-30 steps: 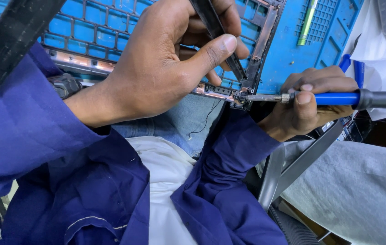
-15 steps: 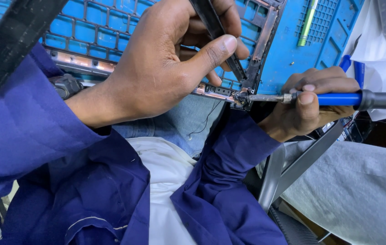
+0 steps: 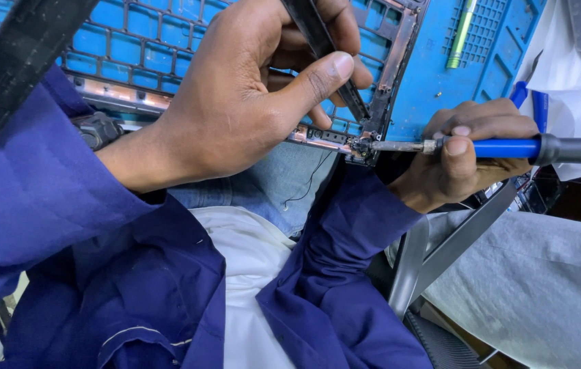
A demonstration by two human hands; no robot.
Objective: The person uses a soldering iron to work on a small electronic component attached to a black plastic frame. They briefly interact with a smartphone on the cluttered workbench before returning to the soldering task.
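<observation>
Right hand [image 3: 464, 157] grip wraps soldering iron [image 3: 509, 147], tip touching frame corner [image 3: 365, 147].

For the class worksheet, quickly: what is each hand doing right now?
Left hand: closed around dark tweezers over the metal frame.
Right hand: closed around the blue-handled soldering iron, tip at the frame's corner.

Single head-worn camera, looking steeply down, very close over the hands [image 3: 249, 102] and lap, workbench edge at top

blue grid mat [image 3: 434, 89] w/ green pen [image 3: 460, 34], white cloth [image 3: 577, 109], grey chair frame [image 3: 440, 253]
</observation>
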